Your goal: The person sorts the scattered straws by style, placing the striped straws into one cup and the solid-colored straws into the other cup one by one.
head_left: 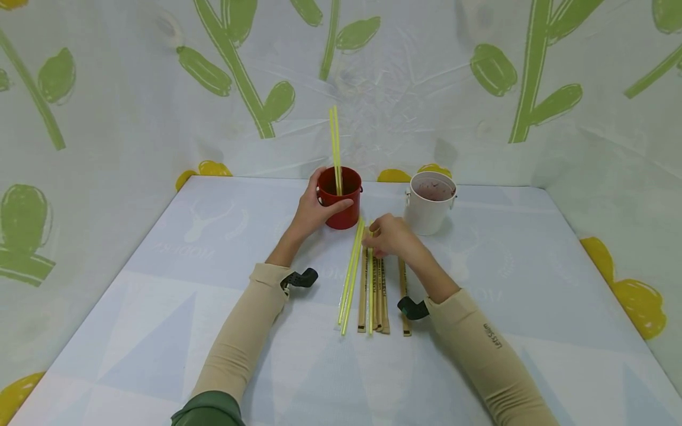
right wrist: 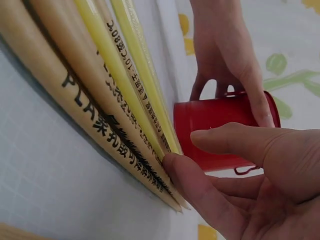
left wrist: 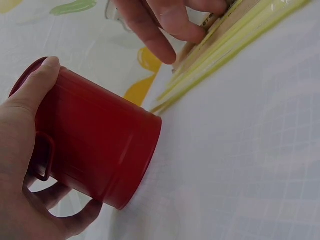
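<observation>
My left hand (head_left: pixel 308 214) grips a small red bucket (head_left: pixel 345 214) at its side, the thumb up at the rim in the left wrist view. Thin yellow straws (head_left: pixel 335 139) stand upright in it. Right of the bucket, my right hand (head_left: pixel 395 238) is over the far ends of several straws on the table. In the right wrist view its index fingertip (right wrist: pixel 176 162) touches the end of a yellow straw (right wrist: pixel 122 75), with the thumb held apart. That straw lies on brown paper-wrapped straws (head_left: pixel 385 307) printed with "PLA". More yellow straws (head_left: pixel 350 284) in clear wrap lie on their left.
A white bucket (head_left: pixel 425 213) stands at the back, right of my right hand. One brown straw (head_left: pixel 402 275) lies separately, partly under the right wrist. The pale blue table (head_left: pixel 186 331) is bordered by a plant-printed sheet (head_left: pixel 405 89).
</observation>
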The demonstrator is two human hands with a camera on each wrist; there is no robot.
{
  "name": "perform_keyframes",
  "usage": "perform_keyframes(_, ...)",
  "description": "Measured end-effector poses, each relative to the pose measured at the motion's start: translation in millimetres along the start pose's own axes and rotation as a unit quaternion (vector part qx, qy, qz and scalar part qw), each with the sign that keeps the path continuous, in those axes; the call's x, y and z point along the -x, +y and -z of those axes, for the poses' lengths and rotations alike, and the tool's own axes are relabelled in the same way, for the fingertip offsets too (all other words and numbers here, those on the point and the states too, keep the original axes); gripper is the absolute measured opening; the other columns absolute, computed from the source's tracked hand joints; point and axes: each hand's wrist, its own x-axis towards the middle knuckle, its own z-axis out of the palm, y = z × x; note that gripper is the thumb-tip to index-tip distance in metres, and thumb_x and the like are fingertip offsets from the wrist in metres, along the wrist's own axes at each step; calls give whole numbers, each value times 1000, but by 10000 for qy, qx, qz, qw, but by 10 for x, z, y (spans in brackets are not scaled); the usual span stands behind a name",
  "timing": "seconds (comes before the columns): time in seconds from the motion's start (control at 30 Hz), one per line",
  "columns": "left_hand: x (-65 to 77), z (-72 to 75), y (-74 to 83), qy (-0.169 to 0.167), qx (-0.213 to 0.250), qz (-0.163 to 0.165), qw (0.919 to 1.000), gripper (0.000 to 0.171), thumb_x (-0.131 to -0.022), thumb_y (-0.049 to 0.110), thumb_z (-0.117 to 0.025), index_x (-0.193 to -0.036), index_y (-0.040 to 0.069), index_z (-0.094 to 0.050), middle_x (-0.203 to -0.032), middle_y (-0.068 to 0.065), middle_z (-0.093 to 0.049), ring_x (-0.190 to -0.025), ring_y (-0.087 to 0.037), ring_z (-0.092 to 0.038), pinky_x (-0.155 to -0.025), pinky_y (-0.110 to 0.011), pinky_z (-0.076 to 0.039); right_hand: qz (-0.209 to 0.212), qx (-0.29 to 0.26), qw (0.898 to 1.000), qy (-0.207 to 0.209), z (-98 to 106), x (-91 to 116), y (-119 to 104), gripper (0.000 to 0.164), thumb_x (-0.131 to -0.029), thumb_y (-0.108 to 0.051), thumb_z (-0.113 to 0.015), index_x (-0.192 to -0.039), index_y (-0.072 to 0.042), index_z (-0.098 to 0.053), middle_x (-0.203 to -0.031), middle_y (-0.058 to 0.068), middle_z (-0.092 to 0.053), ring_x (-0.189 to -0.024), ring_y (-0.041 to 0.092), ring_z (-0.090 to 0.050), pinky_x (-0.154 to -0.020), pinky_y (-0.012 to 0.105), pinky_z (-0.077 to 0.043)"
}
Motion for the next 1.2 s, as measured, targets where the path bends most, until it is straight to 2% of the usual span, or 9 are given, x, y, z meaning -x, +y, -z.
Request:
perform_keyframes(0.17,-8,2,-10,23,-6,-35,10000,88,-82,37,-78,-150,29,-24,-145,5,-46,-130,-15,-45,-102,-40,-51,-86,88,9998,163,-53,-18,-22,50,-89,-21,-71,-132,1,-57,-91,11,-71,-66,14,-70,-66,24,-57)
perform_keyframes(0.33,-8,3,-16,56,-28,-81,9999,86,-82,36,-78,-150,29,-25,-144,4,-46,-128,-15,-47,-103,-40,-50,-150,463,9983,333,-112,-21,-49,49,-88,-19,-71,-131,1,-58,-87,9,-70,-66,14,-68,-60,22,-54)
perform_keyframes(0.5,-9,3,-8,32,3,-118,9999,86,-82,36,-78,-150,29,-25,-145,3,-46,-129,-16,-46,-103,-42,-50,-101,991,9937,509,-153,-5,-48,23,-87,-20,-72,-98,-1,-66,-74,8,-67,-63,16,-64,-52,22,-49)
perform_keyframes(0.57,-9,2,-2,23,19,-115,9999,87,-82,36,-78,-150,29,-25,-145,3,-46,-129,-16,-46,-103,-42,-50,-84,1149,9919,539,-159,8,-49,20,-86,-20,-73,-87,-3,-63,-69,8,-66,-60,16,-63,-50,22,-47)
perform_keyframes(0.63,-8,1,2,20,24,-106,9999,87,-82,36,-78,-150,28,-25,-145,3,-46,-129,-16,-46,-103,-43,-50,-65,1259,9905,558,-162,19,-49,20,-86,-20,-73,-82,-4,-62,-66,7,-65,-57,16,-62,-49,22,-46)
perform_keyframes(0.87,-5,1,-2,21,10,-97,10000,90,-82,36,-78,-152,23,-23,-146,3,-45,-130,-16,-45,-102,-42,-51,40,1563,9858,605,-173,54,-48,25,-84,-21,-76,-90,-2,-62,-62,8,-63,-53,16,-61,-50,22,-45)
perform_keyframes(1.0,-7,1,-6,16,35,-87,10000,90,-82,36,-78,-151,24,-23,-146,4,-45,-131,-16,-45,-102,-42,-51,117,1585,9854,612,-176,64,-49,27,-84,-22,-77,-92,-1,-63,-62,8,-64,-53,16,-62,-50,22,-46)
perform_keyframes(1.2,-18,5,-15,6,19,-64,10000,91,-81,38,-78,-152,23,-23,-147,3,-45,-131,-16,-45,-102,-42,-51,87,1662,9835,706,-160,61,-57,24,-83,-19,-78,-88,-2,-61,-69,9,-63,-58,17,-63,-50,21,-47)
